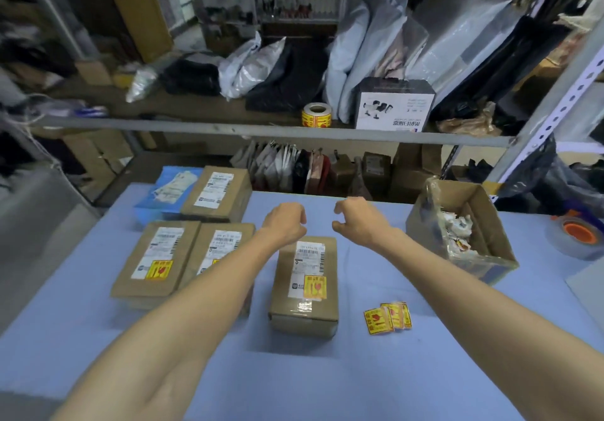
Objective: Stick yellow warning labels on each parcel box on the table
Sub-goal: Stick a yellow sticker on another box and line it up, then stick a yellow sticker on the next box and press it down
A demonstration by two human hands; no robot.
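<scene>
Several brown parcel boxes lie on the blue table [327,371]. The middle box [305,293] carries a yellow warning label [315,287] beside its white shipping label. The left front box [153,260] also bears a yellow label. My left forearm partly covers the box next to it [219,250]; a yellow corner shows there. The far box [217,193] shows only a white label. Loose yellow labels [388,317] lie right of the middle box. My left hand [286,223] and my right hand [358,219] hover beyond the middle box, fingers curled downward, holding nothing.
An open cardboard box [464,227] with crumpled label backings stands at the right. A tape roll [580,232] sits at the far right edge. A blue packet [170,191] lies at the back left. A roll of yellow labels [316,115] rests on the shelf behind.
</scene>
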